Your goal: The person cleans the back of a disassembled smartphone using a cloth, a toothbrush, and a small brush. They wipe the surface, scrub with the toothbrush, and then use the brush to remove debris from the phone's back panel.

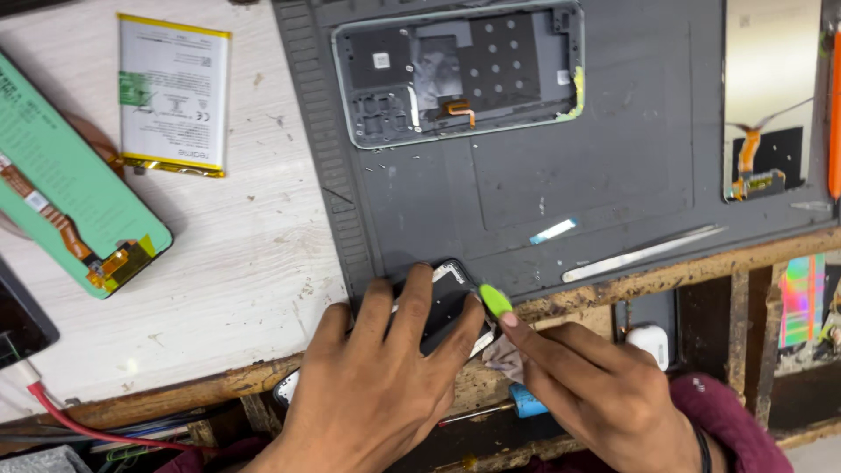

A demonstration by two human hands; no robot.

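Both hands work at the near edge of the grey mat [613, 175], the landmark for these notes. Left hand [377, 385] lies flat, fingers spread, pressing down on a dark phone part [447, 302] that sits on the mat's near left corner and overhangs the worktop [236, 254] edge. Right hand [596, 385], pinched shut on a green pick [496, 300], sets its tip against the right edge of the phone part.

Far left of the mat: a green phone body [70, 184] with an orange flex cable, tilted. Just left of the mat's far corner: a white battery [173, 95] with yellow edging, lying flat on the pale wood. Near left, below the worktop edge: a red wire [79, 425].

On the mat, far side, left of centre: a grey phone frame [460, 70], emptied, inner face up. On the mat's near right edge: metal tweezers [644, 252], lying slantwise. Far right on the mat: a display panel [766, 96] face down with an orange flex, and beside it an orange tool [834, 114], partly cut off by the picture's edge.
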